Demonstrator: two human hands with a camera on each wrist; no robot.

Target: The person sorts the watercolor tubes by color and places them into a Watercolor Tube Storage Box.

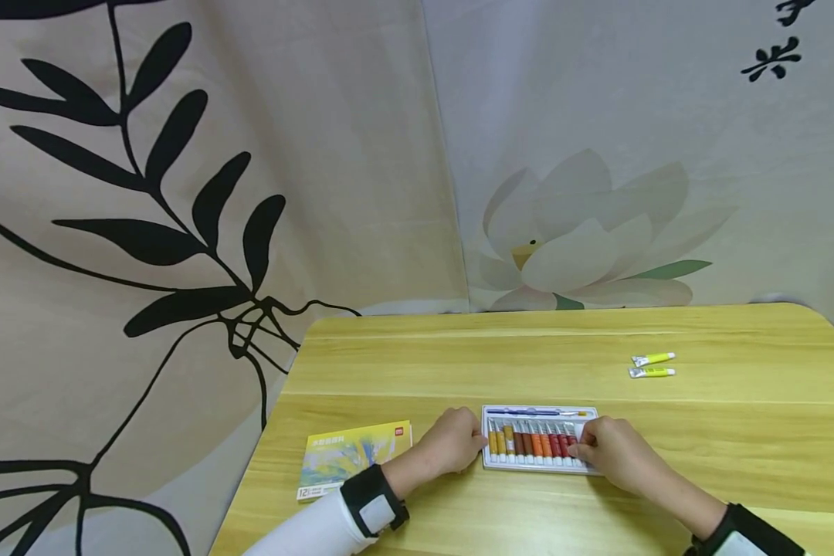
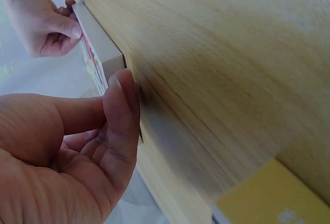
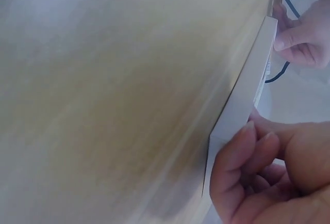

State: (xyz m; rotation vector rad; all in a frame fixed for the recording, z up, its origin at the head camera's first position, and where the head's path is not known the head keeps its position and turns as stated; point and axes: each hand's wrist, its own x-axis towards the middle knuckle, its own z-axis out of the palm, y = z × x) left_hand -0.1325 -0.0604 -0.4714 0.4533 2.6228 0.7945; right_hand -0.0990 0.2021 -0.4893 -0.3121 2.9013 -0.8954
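Note:
A white tray of paint tubes (image 1: 542, 469) lies flat on the table between the two hands. Inside it, several tubes (image 1: 528, 445) stand in a row from ochre through brown and orange to dark red, below a thin blue-handled paintbrush (image 1: 537, 412). My left hand (image 1: 456, 442) grips the tray's left end with thumb and fingertips. At the other end, my right hand (image 1: 615, 449) holds the rim, its thumb over the top edge beside the reddest tubes. From the right wrist, the tray's pale side wall (image 3: 245, 87) runs between both hands.
Left of the tray lies a yellow paint box (image 1: 354, 455) with a printed cover, partly behind the left forearm. Two small yellow tubes (image 1: 652, 372) lie at the back right of the wooden table (image 1: 500, 355). A patterned curtain (image 1: 361, 154) hangs behind it.

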